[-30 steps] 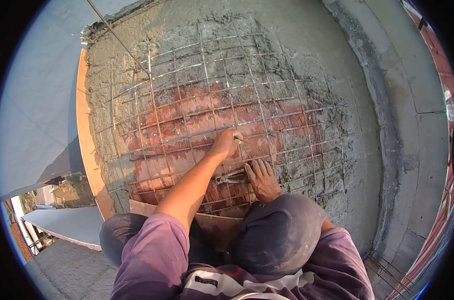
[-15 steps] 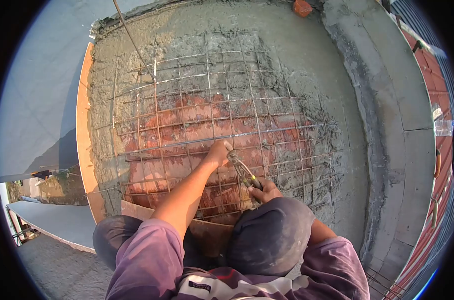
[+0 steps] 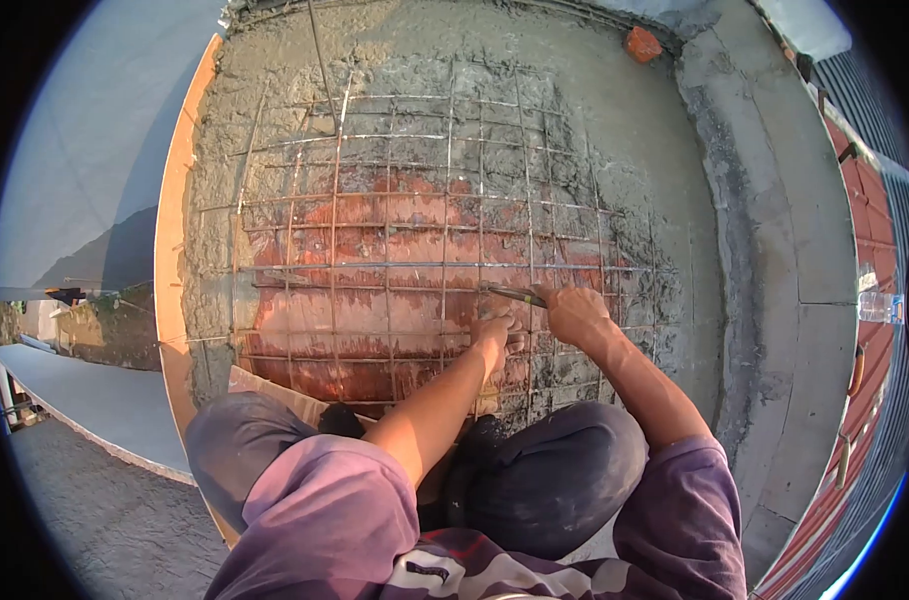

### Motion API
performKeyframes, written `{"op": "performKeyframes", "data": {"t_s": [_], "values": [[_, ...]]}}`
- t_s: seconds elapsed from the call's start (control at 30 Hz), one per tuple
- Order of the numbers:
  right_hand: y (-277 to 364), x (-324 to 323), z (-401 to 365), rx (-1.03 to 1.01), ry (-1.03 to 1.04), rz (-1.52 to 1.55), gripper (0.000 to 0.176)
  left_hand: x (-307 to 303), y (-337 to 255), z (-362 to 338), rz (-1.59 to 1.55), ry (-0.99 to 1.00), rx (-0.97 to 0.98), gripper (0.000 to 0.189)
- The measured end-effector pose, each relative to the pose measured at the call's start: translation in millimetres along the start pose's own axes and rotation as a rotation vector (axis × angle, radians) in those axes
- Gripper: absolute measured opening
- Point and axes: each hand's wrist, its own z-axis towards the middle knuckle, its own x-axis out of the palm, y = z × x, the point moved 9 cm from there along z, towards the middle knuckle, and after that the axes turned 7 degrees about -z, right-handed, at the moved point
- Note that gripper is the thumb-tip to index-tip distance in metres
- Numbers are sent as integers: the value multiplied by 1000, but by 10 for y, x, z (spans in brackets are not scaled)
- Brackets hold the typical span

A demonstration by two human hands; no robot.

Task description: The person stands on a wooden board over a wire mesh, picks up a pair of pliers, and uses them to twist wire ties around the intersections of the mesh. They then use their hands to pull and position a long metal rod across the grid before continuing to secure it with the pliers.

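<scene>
I'm looking down at the wire mesh (image 3: 447, 190), and both hands are at its lower right part. The right hand (image 3: 572, 308) is closed in a fist around the handles of the pliers (image 3: 513, 294). Only the slim metal nose shows, poking out leftward and lying along one of the horizontal wires of the mesh. The left hand (image 3: 495, 335) sits just below that nose, close beside the right hand. Its fingers are curled down against the mesh at a wire crossing. Whether it has a wire pinched I cannot tell (the fingertips are tucked under and too small to read).

Under the middle of the mesh a red-brown board (image 3: 375, 310) shows through the squares. Wet concrete (image 3: 575, 120) covers the top and right of the mesh, burying some of the wires. Along the left edge of the mesh runs an orange formwork board (image 3: 170, 260) standing on edge. Beyond the top right corner of the mesh, a brick fragment (image 3: 642, 43) rests on the concrete. Right of the mesh there is a grey concrete ledge (image 3: 825, 230). Below the mesh, nearest to me, are the person's knees in dark trousers (image 3: 565, 470) and a purple sleeve (image 3: 315, 510) on the left arm.
</scene>
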Motion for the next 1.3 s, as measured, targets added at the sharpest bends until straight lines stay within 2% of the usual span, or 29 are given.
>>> {"op": "performKeyframes", "data": {"t_s": [0.27, 0.37, 0.47, 0.57, 0.67, 0.77, 0.87, 0.9, 0.97, 1.0, 1.03, 1.07, 1.1, 1.13, 1.17, 1.2, 1.27, 1.3], "values": [[366, -267, 133, -27, -126, -624, 49, 139, -67, 8, -9, 100, 72, 55], [428, -339, 139, -27, -128, -667, 50, 180, -125, -5, -75, 221, 45, 55], [524, -287, 184, -189, -55, -822, 51, 230, -162, -42, -92, 261, 19, 48], [628, -525, 47, -229, -116, -852, 45, 207, -195, -45, -43, 235, 37, 40], [335, 38, 363, -77, 151, -277, 45, 94, -194, -6, 59, 254, 105, 33], [236, 131, 294, -164, 166, 102, 64, -219, -186, 233, 611, 49, 297, 38], [93, 487, 62, 87, 662, 688, 78, -37, -839, -761, 1165, -244, 664, 50], [66, 718, 68, 111, 679, 948, 75, 99, -914, -849, 1264, -239, 874, 52], [105, 820, -12, 80, 723, 1153, 76, 368, -911, -1031, 1443, -224, 1296, 56], [132, 840, -20, 65, 741, 1259, 76, 512, -791, -927, 1499, -48, 1273, 55], [138, 873, 8, 67, 738, 1230, 72, 695, -662, -830, 1548, 129, 1242, 54], [41, 851, 48, 57, 650, 1086, 70, 856, -530, -753, 1590, 309, 1206, 54], [1, 667, 31, 48, 559, 942, 70, 910, -544, -668, 1634, 304, 1031, 49], [-8, 448, -5, 38, 472, 796, 69, 959, -554, -622, 1635, 301, 1023, 50], [91, 230, -69, -13, 495, 443, 54, 989, -557, -571, 1636, 296, 1013, 50], [139, 64, -35, -42, 248, 126, 47, 1017, -583, -532, 1638, 292, 1004, 50], [358, -236, -197, -91, -257, -495, 34, 1137, -832, -381, 1554, 421, 780, 49], [328, -299, -140, -106, -299, -449, 23, 1141, -816, -313, 1508, 487, 660, 49]]}}
